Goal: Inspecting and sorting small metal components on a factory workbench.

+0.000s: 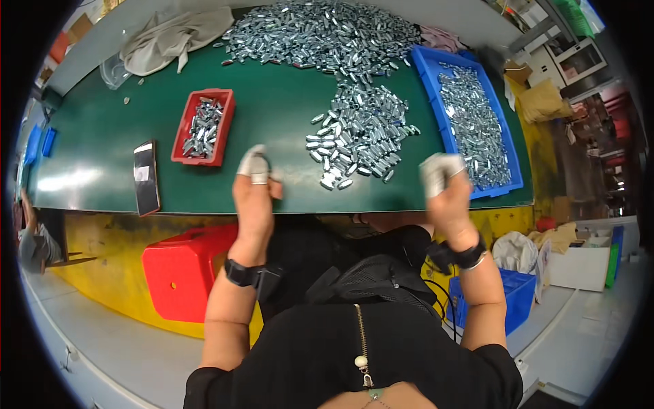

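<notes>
My left hand [253, 194], white covers on its fingertips, is above the table's near edge, right of the red tray. Its fingers are pressed together, and a small dark-grey shape shows between them, too small to name. My right hand [449, 194] also wears white finger covers and is by the near left corner of the blue tray [436, 105]. Motion smears its fingers, so its grip is unclear. Between and beyond my hands lies a loose spread of small shiny metal pieces [368, 129], joined to a big heap [320, 34] at the back.
The green table [88, 150] holds a red tray [219, 146] of metal pieces, a dark phone [146, 178] and a beige cloth [170, 44]. Many pieces fill the blue tray. Below are a red stool [174, 283] and a blue crate [504, 307]. Another person [41, 238] is at far left.
</notes>
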A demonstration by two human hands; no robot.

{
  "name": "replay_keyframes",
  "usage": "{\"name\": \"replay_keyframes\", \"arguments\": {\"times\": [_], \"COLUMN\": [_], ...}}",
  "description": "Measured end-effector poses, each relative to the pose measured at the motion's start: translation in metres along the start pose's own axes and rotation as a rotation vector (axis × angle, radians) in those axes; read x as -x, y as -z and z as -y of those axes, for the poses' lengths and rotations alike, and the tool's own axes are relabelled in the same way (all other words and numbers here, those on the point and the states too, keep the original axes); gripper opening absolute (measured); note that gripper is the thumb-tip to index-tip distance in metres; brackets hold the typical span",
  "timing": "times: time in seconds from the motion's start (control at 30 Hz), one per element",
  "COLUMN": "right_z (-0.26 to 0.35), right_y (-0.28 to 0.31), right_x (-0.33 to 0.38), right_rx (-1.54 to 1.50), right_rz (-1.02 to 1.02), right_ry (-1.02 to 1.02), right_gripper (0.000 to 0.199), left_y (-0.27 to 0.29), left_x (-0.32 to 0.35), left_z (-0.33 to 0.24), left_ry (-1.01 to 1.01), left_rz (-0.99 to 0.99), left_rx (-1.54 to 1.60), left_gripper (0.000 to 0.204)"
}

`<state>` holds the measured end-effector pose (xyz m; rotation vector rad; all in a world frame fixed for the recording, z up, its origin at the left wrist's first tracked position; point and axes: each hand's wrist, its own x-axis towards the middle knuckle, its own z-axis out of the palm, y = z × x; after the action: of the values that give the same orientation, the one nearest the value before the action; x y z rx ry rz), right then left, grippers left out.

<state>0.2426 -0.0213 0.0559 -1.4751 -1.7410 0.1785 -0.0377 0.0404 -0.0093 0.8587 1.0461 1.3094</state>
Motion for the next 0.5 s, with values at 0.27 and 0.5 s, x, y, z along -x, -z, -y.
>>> {"name": "replay_keyframes", "arguments": {"times": [0.27,0.5], "right_z": [-0.123,-0.157], "right_y": [0.004,-0.057], "right_x": [-0.025,-0.037], "right_rx": [0.125,0.345], "right_rz": [-0.083,0.063], "right_ry": [-0.500,-0.333], "right_gripper": [0.023,0.022], "left_y": [0.022,0.028], "left_x": [-0.005,-0.004], "left_z": [0.029,0.028], "left_ry": [-0.228,-0.256], "left_rz": [-0.034,-0.002], "left_rx": [-0.209,-0.269], "left_gripper": [0.035,0.040]}}
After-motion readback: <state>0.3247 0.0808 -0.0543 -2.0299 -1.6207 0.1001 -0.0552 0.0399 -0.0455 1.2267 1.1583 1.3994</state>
